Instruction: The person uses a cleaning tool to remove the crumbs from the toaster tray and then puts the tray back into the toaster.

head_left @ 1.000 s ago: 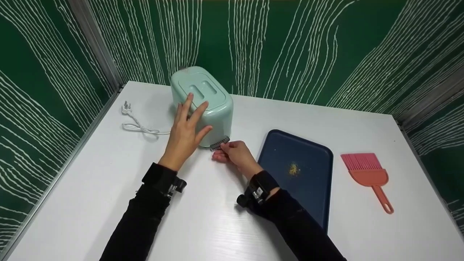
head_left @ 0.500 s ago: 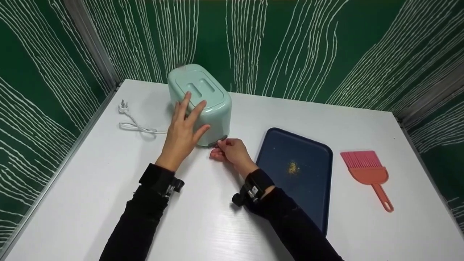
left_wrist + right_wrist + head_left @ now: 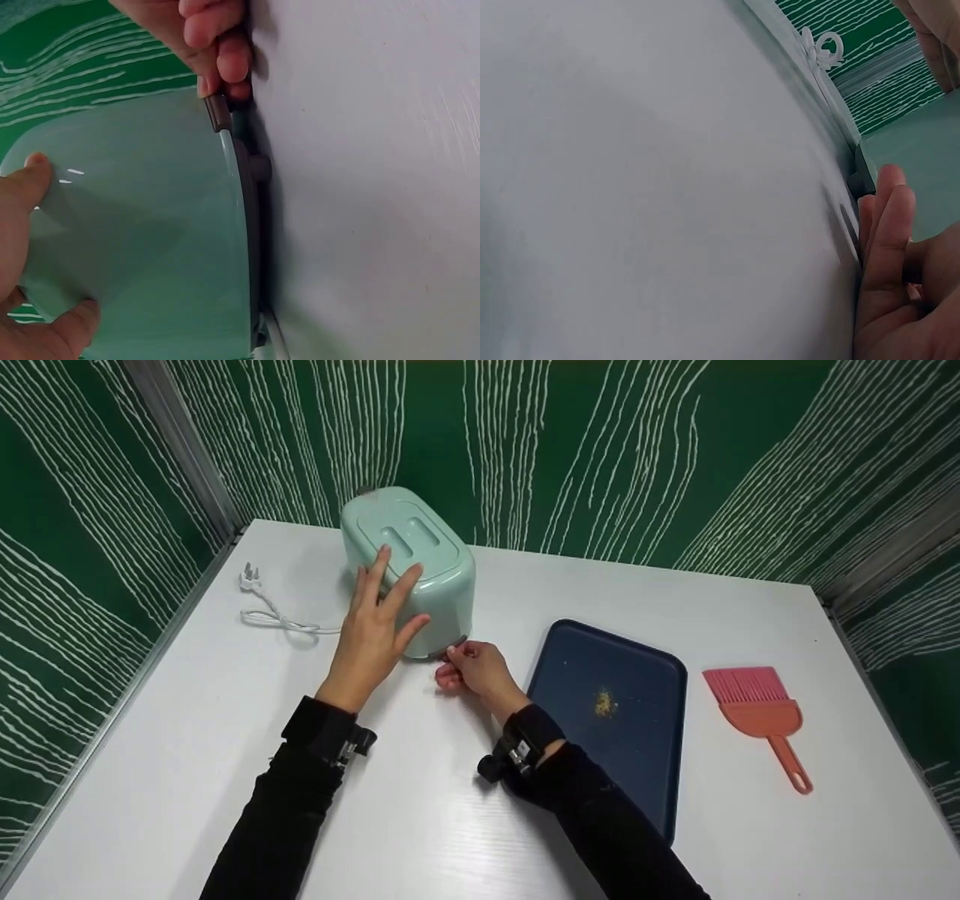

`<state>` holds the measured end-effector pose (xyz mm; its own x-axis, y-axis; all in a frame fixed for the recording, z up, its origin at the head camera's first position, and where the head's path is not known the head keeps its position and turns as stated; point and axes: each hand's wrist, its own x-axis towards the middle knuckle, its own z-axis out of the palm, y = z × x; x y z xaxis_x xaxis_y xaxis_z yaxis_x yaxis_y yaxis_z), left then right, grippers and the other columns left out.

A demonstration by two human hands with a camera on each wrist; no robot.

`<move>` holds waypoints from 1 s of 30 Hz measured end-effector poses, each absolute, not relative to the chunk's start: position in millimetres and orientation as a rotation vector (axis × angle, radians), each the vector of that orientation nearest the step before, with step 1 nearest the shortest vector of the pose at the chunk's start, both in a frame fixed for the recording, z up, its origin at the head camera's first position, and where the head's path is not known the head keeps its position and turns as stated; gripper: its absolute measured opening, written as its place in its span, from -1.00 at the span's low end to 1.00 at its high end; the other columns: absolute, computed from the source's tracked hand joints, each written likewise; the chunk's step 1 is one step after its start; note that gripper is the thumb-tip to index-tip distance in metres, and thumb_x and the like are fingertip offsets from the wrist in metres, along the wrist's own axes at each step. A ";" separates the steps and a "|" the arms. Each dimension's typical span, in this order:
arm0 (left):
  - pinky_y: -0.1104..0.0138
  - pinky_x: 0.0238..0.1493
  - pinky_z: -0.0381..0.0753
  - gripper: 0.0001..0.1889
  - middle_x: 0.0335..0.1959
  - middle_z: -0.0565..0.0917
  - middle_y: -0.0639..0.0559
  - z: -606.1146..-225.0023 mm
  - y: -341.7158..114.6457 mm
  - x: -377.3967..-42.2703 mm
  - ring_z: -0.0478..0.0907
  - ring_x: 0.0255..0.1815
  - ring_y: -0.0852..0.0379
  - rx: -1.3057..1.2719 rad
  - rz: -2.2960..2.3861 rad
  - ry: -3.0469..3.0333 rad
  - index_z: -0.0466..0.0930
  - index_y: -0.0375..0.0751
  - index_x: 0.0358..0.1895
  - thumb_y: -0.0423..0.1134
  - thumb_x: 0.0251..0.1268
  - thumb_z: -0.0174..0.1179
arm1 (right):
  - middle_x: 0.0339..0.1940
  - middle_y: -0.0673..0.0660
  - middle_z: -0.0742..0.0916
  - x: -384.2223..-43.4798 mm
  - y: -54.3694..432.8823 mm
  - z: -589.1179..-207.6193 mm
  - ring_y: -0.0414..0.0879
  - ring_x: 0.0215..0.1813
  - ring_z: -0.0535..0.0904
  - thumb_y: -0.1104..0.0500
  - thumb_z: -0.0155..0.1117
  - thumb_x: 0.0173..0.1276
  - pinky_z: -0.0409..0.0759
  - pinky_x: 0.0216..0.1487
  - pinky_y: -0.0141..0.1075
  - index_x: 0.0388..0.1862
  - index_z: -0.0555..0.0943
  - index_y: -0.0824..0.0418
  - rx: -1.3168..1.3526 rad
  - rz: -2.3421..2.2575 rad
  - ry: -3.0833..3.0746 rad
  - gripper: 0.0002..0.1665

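Observation:
A mint-green toaster (image 3: 444, 604) with a lid over its top stands at the back left of the white table. My left hand (image 3: 367, 641) rests with spread fingers on its near left side and top edge. Low at its near right corner, my right hand (image 3: 484, 667) pinches the grey-brown end of a crumb tray (image 3: 217, 114) at the toaster's base. In the left wrist view, the thumb and fingers are at this end piece, just above the table. The rest of the crumb tray is hidden under the toaster.
A dark blue tray (image 3: 570, 735) with a small heap of yellowish crumbs (image 3: 604, 703) lies right of the toaster, partly under the right forearm. Farther right is an orange hand brush (image 3: 761, 718) with pink bristles. The toaster's white cord and plug (image 3: 250, 579) lie on the left.
The crumb tray has slid into the toaster's base, its grey end now nearly flush, with the right hand following it inward. The left hand has stayed on the toaster.

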<state>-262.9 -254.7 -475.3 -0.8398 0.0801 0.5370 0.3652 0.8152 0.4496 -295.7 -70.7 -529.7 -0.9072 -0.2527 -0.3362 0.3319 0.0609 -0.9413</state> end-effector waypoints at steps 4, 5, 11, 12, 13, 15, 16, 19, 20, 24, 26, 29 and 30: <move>-0.34 0.57 0.34 -0.32 0.77 0.07 -0.24 -478.5 -257.8 -261.0 0.03 0.69 -0.64 -0.327 -0.756 -2.499 0.34 0.16 0.62 -0.02 0.51 0.35 | -0.62 0.03 0.72 -294.2 -72.6 -532.9 -0.28 -0.62 0.65 0.25 0.09 0.73 0.62 -0.54 -0.48 -0.23 0.54 0.33 0.057 -1.860 1.957 -0.75; -0.35 0.57 0.34 -0.32 0.77 0.07 -0.24 -479.3 -258.4 -260.8 0.02 0.69 -0.65 -0.329 -0.760 -2.503 0.34 0.16 0.62 -0.02 0.51 0.34 | -0.62 0.03 0.72 -294.1 -72.7 -534.0 -0.28 -0.62 0.65 0.23 0.09 0.74 0.62 -0.54 -0.47 -0.23 0.53 0.31 0.050 -1.842 1.973 -0.75; -0.35 0.56 0.34 -0.33 0.77 0.06 -0.23 -478.5 -258.3 -261.9 0.00 0.68 -0.67 -0.336 -0.768 -2.514 0.34 0.14 0.62 -0.01 0.52 0.33 | -0.64 0.04 0.69 -296.5 -71.0 -536.2 -0.25 -0.64 0.62 0.15 0.08 0.76 0.61 -0.57 -0.43 -0.27 0.45 0.21 0.012 -1.715 2.084 -0.71; -0.35 0.56 0.34 -0.33 0.77 0.06 -0.23 -478.0 -258.1 -261.9 0.00 0.68 -0.67 -0.335 -0.768 -2.517 0.34 0.14 0.62 -0.01 0.52 0.33 | -0.64 0.05 0.69 -296.8 -70.7 -535.8 -0.24 -0.64 0.62 0.14 0.08 0.76 0.61 -0.57 -0.43 -0.27 0.44 0.20 0.010 -1.701 2.092 -0.71; -0.35 0.57 0.33 -0.33 0.77 0.06 -0.23 -477.6 -258.0 -262.0 0.00 0.68 -0.67 -0.336 -0.768 -2.518 0.35 0.14 0.62 -0.02 0.52 0.34 | -0.64 0.05 0.69 -296.9 -70.5 -535.4 -0.24 -0.64 0.62 0.14 0.08 0.76 0.61 -0.57 -0.42 -0.27 0.44 0.20 0.008 -1.690 2.100 -0.71; -0.34 0.57 0.33 -0.33 0.78 0.06 -0.22 -476.7 -257.8 -262.1 -0.01 0.69 -0.66 -0.335 -0.773 -2.525 0.34 0.14 0.62 -0.02 0.52 0.34 | -0.63 0.05 0.69 -296.4 -70.6 -534.3 -0.24 -0.64 0.62 0.13 0.07 0.76 0.62 -0.57 -0.42 -0.25 0.45 0.20 -0.001 -1.679 2.115 -0.72; -0.35 0.57 0.33 -0.32 0.78 0.06 -0.22 -476.4 -258.0 -262.1 -0.01 0.69 -0.66 -0.335 -0.769 -2.528 0.34 0.14 0.62 -0.02 0.52 0.34 | -0.64 0.04 0.69 -296.1 -70.7 -534.3 -0.24 -0.64 0.62 0.13 0.06 0.77 0.62 -0.57 -0.42 -0.25 0.45 0.20 -0.007 -1.678 2.119 -0.72; -0.35 0.57 0.33 -0.32 0.77 0.06 -0.22 -474.8 -259.0 -262.1 -0.02 0.68 -0.67 -0.343 -0.752 -2.534 0.34 0.13 0.62 -0.01 0.53 0.33 | -0.63 0.03 0.69 -295.2 -71.3 -533.7 -0.24 -0.65 0.62 0.13 0.06 0.77 0.61 -0.58 -0.42 -0.24 0.45 0.20 -0.020 -1.689 2.125 -0.73; -0.35 0.56 0.33 -0.32 0.77 0.07 -0.22 -474.2 -259.4 -262.0 -0.02 0.68 -0.68 -0.345 -0.744 -2.536 0.33 0.13 0.63 -0.01 0.53 0.32 | -0.64 0.03 0.69 -295.0 -71.6 -533.3 -0.24 -0.65 0.62 0.14 0.06 0.76 0.61 -0.58 -0.43 -0.24 0.45 0.20 -0.021 -1.698 2.121 -0.73; -0.35 0.54 0.38 -0.31 0.76 0.09 -0.21 -471.7 -259.6 -261.4 0.00 0.68 -0.68 -0.347 -0.721 -2.548 0.32 0.13 0.63 -0.02 0.53 0.33 | -0.63 0.04 0.70 -294.2 -72.3 -531.8 -0.25 -0.64 0.62 0.18 0.09 0.75 0.61 -0.58 -0.44 -0.23 0.46 0.20 -0.009 -1.731 2.095 -0.76; -0.36 0.52 0.40 -0.31 0.76 0.09 -0.21 -470.9 -258.8 -261.3 0.00 0.68 -0.68 -0.345 -0.712 -2.557 0.32 0.14 0.63 -0.02 0.52 0.33 | -0.62 0.03 0.71 -294.1 -72.4 -531.0 -0.25 -0.64 0.63 0.19 0.10 0.74 0.61 -0.57 -0.44 -0.22 0.48 0.20 0.005 -1.725 2.101 -0.77; -0.36 0.52 0.39 -0.31 0.77 0.08 -0.19 -469.2 -256.7 -262.5 0.00 0.67 -0.68 -0.348 -0.710 -2.562 0.32 0.15 0.63 -0.02 0.52 0.33 | -0.62 0.03 0.72 -294.7 -71.6 -530.5 -0.25 -0.63 0.63 0.18 0.11 0.74 0.62 -0.57 -0.43 -0.22 0.51 0.20 0.014 -1.707 2.142 -0.78; -0.36 0.53 0.39 -0.31 0.77 0.08 -0.20 -468.7 -256.0 -263.0 0.00 0.67 -0.69 -0.351 -0.709 -2.561 0.32 0.15 0.63 -0.01 0.52 0.33 | -0.62 0.03 0.71 -295.1 -71.2 -530.2 -0.24 -0.64 0.63 0.17 0.12 0.74 0.63 -0.57 -0.43 -0.22 0.51 0.20 0.016 -1.704 2.153 -0.77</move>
<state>-263.0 -256.0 -468.7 -0.8629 0.1194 0.4910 0.3549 0.8349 0.4207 -295.1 -71.2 -530.2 -0.9227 -0.2302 -0.3092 0.2479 0.2597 -0.9333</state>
